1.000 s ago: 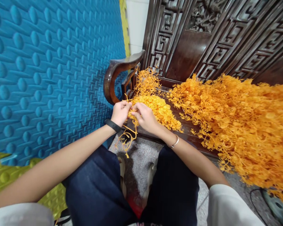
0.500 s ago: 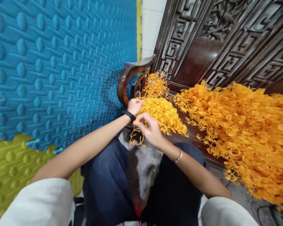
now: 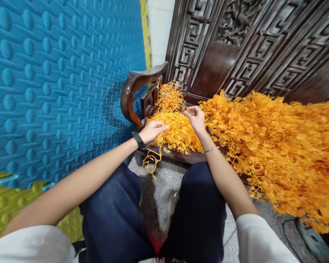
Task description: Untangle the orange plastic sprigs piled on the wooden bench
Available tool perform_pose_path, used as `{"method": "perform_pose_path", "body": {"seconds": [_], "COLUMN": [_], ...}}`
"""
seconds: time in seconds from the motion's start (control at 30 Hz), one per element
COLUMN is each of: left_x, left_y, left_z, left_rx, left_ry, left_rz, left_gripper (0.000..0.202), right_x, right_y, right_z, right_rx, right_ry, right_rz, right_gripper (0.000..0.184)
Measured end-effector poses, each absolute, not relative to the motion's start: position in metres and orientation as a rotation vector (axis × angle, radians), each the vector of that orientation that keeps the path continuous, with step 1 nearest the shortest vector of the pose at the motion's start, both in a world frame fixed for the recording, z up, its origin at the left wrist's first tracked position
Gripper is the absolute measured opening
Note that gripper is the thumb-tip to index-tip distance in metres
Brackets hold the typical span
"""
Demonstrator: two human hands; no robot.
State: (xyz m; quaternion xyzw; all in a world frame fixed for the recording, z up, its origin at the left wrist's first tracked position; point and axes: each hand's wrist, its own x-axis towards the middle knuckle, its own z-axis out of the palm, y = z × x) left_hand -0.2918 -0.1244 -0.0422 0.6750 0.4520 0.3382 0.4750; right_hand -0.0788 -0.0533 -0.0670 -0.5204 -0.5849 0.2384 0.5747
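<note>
My left hand (image 3: 152,130), with a black band at the wrist, pinches an orange plastic strand (image 3: 152,157) that dangles over the front edge of the dark wooden bench (image 3: 178,157). The hand rests against a small heap of orange plastic pieces (image 3: 178,129). My right hand (image 3: 196,117), a thin bracelet on its wrist, reaches farther back with its fingers closed in a pinch at the far edge of that heap; what they hold I cannot make out. A much larger orange pile (image 3: 276,146) spreads along the bench to the right.
A blue studded foam mat (image 3: 57,80) stands at the left, with a yellow-green mat (image 3: 13,201) below it. The bench's curved armrest (image 3: 138,86) and carved back (image 3: 249,40) rise behind. My dark-trousered knees (image 3: 153,215) flank a patch of speckled floor.
My right hand has left the strand and moved back and to the right, to the heap's far edge. My left hand has come down onto the heap's front, still holding the dangling strand.
</note>
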Motion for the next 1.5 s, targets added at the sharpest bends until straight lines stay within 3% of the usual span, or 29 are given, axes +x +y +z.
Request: {"method": "perform_pose_path", "body": {"seconds": [0.3, 0.47, 0.57, 0.73, 0.97, 1.13, 1.37, 1.5], "left_x": [-0.306, -0.314, -0.32, -0.326, -0.328, -0.328, -0.325, -0.323], "left_y": [-0.128, -0.13, -0.134, -0.142, -0.147, -0.149, -0.152, -0.156], "left_z": [-0.047, -0.041, -0.035, -0.031, -0.028, -0.027, -0.025, -0.023], "left_rx": [1.649, 1.549, 1.477, 1.379, 1.26, 1.229, 1.187, 1.143], "left_ry": [1.047, 1.032, 1.003, 0.962, 0.994, 0.894, 0.847, 0.831], "left_rz": [0.856, 0.952, 0.976, 0.981, 1.024, 1.015, 0.956, 0.938], "left_gripper": [0.029, 0.03, 0.028, 0.031, 0.019, 0.022, 0.039, 0.034], "right_x": [-0.08, -0.118, -0.142, -0.158, -0.159, -0.162, -0.164, -0.164], "right_y": [-0.057, -0.101, -0.127, -0.15, -0.151, -0.15, -0.149, -0.148], "right_z": [-0.066, -0.043, -0.034, -0.034, -0.041, -0.045, -0.044, -0.042], "right_rx": [-1.292, -1.024, -0.885, -0.738, -0.797, -0.761, -0.743, -0.722], "right_ry": [-1.307, -1.534, -1.653, -1.778, -2.02, -1.995, -1.875, -1.752], "right_rz": [0.62, 1.065, 1.134, 1.062, 0.565, 0.519, 0.887, 1.039], "right_gripper": [0.017, 0.029, 0.03, 0.039, 0.019, 0.013, 0.023, 0.032]}}
